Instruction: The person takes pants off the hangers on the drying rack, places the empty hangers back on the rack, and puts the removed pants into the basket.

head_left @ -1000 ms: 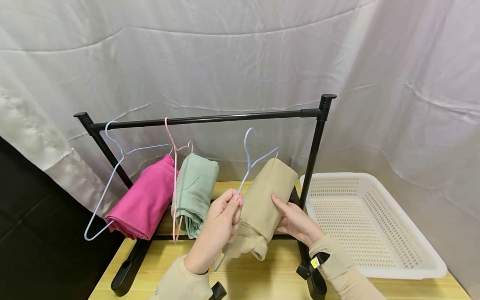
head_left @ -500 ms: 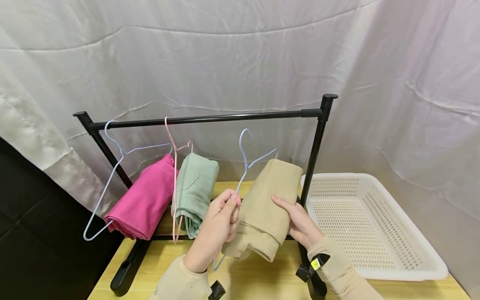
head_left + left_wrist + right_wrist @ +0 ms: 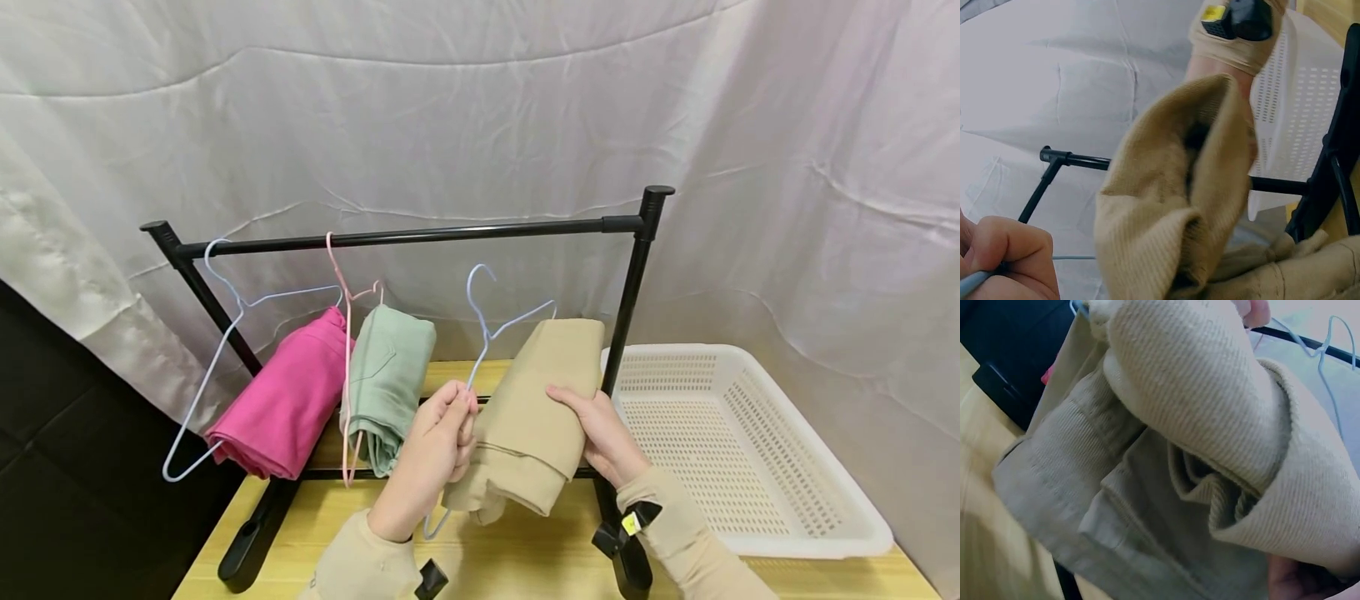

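Pinched in my left hand (image 3: 427,454) is one side of a light blue clothes hanger (image 3: 485,333), whose hook is off the rail and points up. Folded khaki trousers (image 3: 536,417) drape over this hanger, in front of the rack's right part. My right hand (image 3: 606,433) holds their right edge, thumb on the front and the other fingers hidden behind. A rolled, gaping hem of the trousers (image 3: 1166,187) fills the middle of the left wrist view. Folds and seams of the cloth (image 3: 1210,406) cover most of the right wrist view.
A black rack (image 3: 450,234) stands on the wooden table (image 3: 517,567). On its left hang pink trousers (image 3: 285,400) on a blue hanger and mint-green trousers (image 3: 393,375) on a pink hanger. A white perforated basket (image 3: 817,450) sits at the right.
The blue hanger's hook has tipped leftward and slightly down. The khaki trousers have spread wider, their right edge shifting right with my right hand. My left hand has barely moved.
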The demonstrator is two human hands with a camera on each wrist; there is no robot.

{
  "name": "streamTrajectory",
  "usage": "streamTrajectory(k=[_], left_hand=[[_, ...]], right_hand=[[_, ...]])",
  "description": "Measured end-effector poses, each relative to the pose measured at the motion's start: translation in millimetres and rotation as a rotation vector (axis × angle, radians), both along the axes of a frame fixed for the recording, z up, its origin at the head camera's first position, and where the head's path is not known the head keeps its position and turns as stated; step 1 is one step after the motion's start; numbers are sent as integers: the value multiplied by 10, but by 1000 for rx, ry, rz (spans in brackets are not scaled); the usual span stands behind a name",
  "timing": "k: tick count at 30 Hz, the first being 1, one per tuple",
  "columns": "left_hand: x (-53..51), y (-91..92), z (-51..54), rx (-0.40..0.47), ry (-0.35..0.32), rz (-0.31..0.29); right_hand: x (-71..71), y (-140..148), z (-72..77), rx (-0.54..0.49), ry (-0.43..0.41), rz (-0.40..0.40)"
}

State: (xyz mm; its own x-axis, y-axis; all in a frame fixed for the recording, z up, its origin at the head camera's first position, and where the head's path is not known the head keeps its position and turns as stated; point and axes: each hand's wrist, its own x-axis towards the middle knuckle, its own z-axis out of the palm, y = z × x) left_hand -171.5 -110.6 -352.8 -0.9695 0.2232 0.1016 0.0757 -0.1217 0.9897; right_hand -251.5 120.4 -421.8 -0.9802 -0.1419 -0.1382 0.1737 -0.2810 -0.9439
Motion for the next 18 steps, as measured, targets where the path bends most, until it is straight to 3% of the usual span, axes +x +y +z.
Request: streamTrajectory(k=[6, 18], left_hand=[[-41, 6, -64, -14, -9, 20], [-68, 9, -111, -30, -5, 8]], right_hand=[[-28, 9, 124, 47, 42, 25], [-28, -12, 220, 86, 65, 42]])
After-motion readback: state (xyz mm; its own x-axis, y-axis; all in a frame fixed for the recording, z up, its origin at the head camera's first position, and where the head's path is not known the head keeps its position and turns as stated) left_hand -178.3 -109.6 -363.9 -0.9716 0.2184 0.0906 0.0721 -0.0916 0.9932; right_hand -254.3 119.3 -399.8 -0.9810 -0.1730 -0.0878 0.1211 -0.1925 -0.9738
